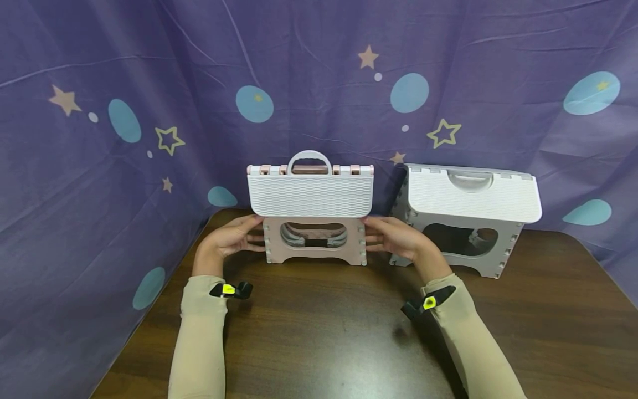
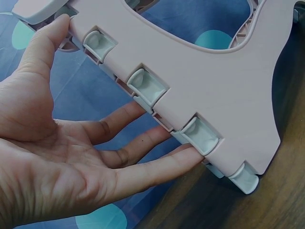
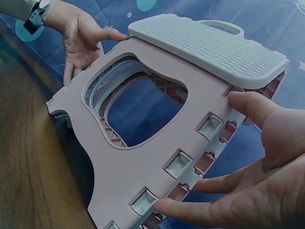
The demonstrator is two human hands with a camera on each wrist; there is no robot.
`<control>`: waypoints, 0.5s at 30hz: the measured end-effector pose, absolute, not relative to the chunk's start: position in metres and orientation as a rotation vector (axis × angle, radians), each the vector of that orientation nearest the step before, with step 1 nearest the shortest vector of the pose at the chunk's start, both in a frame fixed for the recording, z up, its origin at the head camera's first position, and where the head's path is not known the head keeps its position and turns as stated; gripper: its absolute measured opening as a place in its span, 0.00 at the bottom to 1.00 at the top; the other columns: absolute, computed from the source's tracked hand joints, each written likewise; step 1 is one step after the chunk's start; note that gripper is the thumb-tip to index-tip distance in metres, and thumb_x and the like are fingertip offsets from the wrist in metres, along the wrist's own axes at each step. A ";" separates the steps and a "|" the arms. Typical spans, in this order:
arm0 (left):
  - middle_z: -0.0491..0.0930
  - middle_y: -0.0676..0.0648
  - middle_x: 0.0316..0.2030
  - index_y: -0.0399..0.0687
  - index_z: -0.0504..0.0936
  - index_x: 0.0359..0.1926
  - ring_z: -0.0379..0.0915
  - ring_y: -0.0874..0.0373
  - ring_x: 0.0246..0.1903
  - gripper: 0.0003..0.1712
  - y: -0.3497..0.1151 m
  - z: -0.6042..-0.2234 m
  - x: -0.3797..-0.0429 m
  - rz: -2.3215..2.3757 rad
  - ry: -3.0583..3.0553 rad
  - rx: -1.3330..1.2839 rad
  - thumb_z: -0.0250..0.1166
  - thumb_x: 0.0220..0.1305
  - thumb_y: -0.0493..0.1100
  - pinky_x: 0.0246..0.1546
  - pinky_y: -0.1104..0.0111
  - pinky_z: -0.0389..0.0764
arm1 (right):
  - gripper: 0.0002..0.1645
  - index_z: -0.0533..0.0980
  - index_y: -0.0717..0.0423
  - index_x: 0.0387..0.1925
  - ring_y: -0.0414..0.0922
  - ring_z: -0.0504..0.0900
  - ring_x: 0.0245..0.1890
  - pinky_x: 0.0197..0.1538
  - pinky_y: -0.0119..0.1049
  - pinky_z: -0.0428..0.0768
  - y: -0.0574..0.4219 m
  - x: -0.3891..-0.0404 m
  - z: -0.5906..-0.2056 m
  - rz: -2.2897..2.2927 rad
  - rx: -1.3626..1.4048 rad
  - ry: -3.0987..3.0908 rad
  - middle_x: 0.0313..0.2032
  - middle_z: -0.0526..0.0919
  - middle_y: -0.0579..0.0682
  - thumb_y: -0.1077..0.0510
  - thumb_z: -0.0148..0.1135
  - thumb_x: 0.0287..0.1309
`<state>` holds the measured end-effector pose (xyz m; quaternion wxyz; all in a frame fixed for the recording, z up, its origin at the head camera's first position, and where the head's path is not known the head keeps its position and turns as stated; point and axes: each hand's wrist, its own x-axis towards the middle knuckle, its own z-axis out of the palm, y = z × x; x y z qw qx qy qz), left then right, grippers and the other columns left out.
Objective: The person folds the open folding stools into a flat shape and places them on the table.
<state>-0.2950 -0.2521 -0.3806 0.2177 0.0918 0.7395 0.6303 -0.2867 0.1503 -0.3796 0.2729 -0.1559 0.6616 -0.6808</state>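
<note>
Sleeved forearms (image 1: 201, 338) are extended over the counter (image 1: 319, 343); beside a grey stool (image 1: 473, 205), the pink-and-white stool (image 1: 311, 197) is braced between left hand (image 1: 231, 237) and right hand (image 1: 399, 238), fingers spread, presumably for balanced support.

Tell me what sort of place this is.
Probably an improvised indoor recording corner rather than an ordinary room setting: a star-patterned purple cloth hangs behind a wood-grained table, and black devices are strapped on both wrists.
</note>
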 end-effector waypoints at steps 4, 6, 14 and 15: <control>0.59 0.30 0.72 0.33 0.49 0.78 0.62 0.31 0.68 0.46 -0.252 -0.380 -0.295 1.740 2.054 0.253 0.50 0.78 0.63 0.66 0.38 0.71 | 0.34 0.55 0.72 0.73 0.48 0.80 0.59 0.73 0.60 0.68 0.150 -0.287 -0.380 -1.827 -0.419 1.787 0.71 0.62 0.74 0.50 0.41 0.81; 0.60 0.31 0.71 0.33 0.49 0.78 0.63 0.32 0.68 0.46 -0.252 -0.380 -0.295 1.737 2.058 0.254 0.50 0.78 0.63 0.66 0.38 0.71 | 0.34 0.55 0.73 0.73 0.48 0.80 0.59 0.73 0.60 0.68 0.150 -0.287 -0.380 -1.827 -0.417 1.792 0.72 0.62 0.74 0.50 0.40 0.81; 0.66 0.37 0.66 0.32 0.50 0.77 0.67 0.35 0.65 0.44 -0.252 -0.381 -0.295 1.739 2.066 0.248 0.48 0.79 0.61 0.65 0.40 0.73 | 0.35 0.54 0.73 0.74 0.53 0.77 0.64 0.73 0.59 0.67 0.150 -0.287 -0.380 -1.819 -0.420 1.799 0.72 0.61 0.75 0.50 0.39 0.81; 0.66 0.37 0.66 0.32 0.50 0.77 0.67 0.35 0.65 0.44 -0.252 -0.381 -0.295 1.740 2.067 0.246 0.48 0.79 0.61 0.65 0.40 0.73 | 0.35 0.54 0.73 0.74 0.53 0.76 0.65 0.73 0.59 0.67 0.150 -0.287 -0.380 -1.820 -0.420 1.799 0.72 0.61 0.75 0.50 0.39 0.81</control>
